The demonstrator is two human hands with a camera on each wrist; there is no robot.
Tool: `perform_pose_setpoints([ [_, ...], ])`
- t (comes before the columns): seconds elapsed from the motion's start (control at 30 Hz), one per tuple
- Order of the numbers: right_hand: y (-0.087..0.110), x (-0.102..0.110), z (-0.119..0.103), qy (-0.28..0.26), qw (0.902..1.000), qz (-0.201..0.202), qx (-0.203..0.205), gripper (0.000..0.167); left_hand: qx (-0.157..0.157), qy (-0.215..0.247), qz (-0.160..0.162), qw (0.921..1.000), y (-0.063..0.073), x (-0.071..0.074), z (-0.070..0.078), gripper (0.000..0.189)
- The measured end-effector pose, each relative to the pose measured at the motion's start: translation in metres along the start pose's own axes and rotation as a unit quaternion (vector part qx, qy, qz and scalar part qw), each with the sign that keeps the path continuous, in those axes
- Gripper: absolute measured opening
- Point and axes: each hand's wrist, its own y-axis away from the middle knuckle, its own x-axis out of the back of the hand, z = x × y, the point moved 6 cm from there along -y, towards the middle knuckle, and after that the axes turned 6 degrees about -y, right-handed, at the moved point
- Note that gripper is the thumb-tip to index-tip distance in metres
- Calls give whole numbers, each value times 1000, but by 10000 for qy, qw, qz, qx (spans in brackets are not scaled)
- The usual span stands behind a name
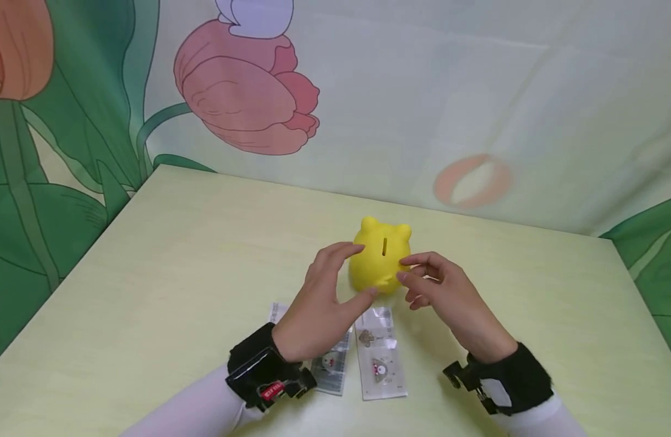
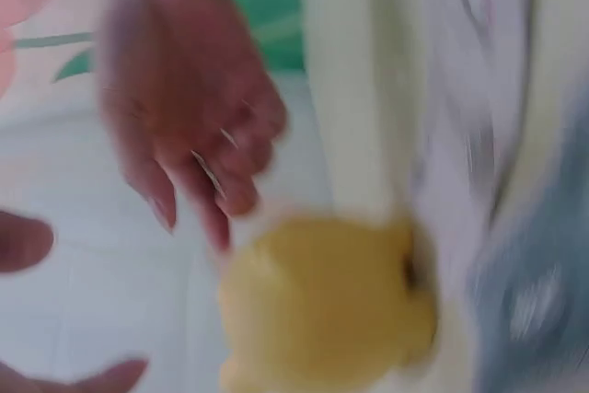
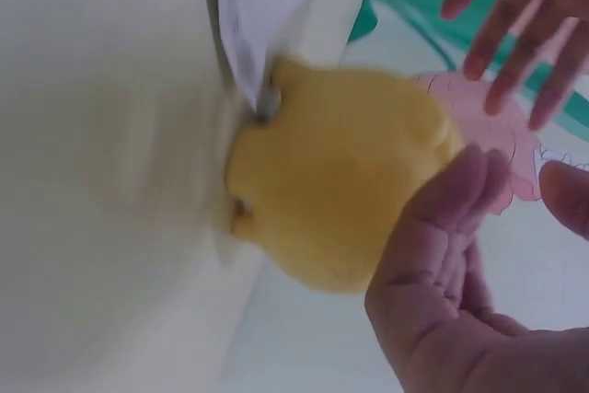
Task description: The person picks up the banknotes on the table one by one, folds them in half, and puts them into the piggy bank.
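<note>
A yellow piggy bank (image 1: 371, 267) stands on the table, the dark slot in its top showing in the head view. On its left, my left hand (image 1: 324, 297) is held with thumb and fingers spread wide, overlapping the bank's edge in this view. My right hand (image 1: 444, 291) is at the bank's right side, fingers loosely bent, nothing visible in them. The right wrist view shows the bank (image 3: 340, 172) between both hands, its small feet on the table. In the left wrist view the bank (image 2: 322, 301) is blurred, with the right hand (image 2: 189, 98) beside it.
In front of the bank lies a pale creased slip (image 1: 380, 364) printed with small cartoon figures. Beside it is a greyer printed slip (image 1: 331, 370), partly hidden under my left hand. A flower-printed cloth (image 1: 379, 103) hangs behind the table (image 1: 177, 255).
</note>
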Motion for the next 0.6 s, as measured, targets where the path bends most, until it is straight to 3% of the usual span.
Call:
perform_pose_setpoints([
  [0.1,13,-1,8,-429,9982,-302,-274,50,561,743,-266,9953,13,-2,-6,64],
  [0.2,24,-2,16,-781,9943,-522,-511,55,1061,1499,-542,9815,26,-6,-11,65],
  [0.3,34,-4,26,-1053,9893,-645,-772,60,1438,2319,-778,9589,38,-14,-14,66],
  [0.47,47,-7,44,-1298,9825,-669,-1157,65,1769,3364,-1125,9181,53,-27,-20,71],
  [0.6,54,-8,54,-1466,9779,-680,-1326,63,1860,3768,-1309,8979,60,-34,-26,73],
])
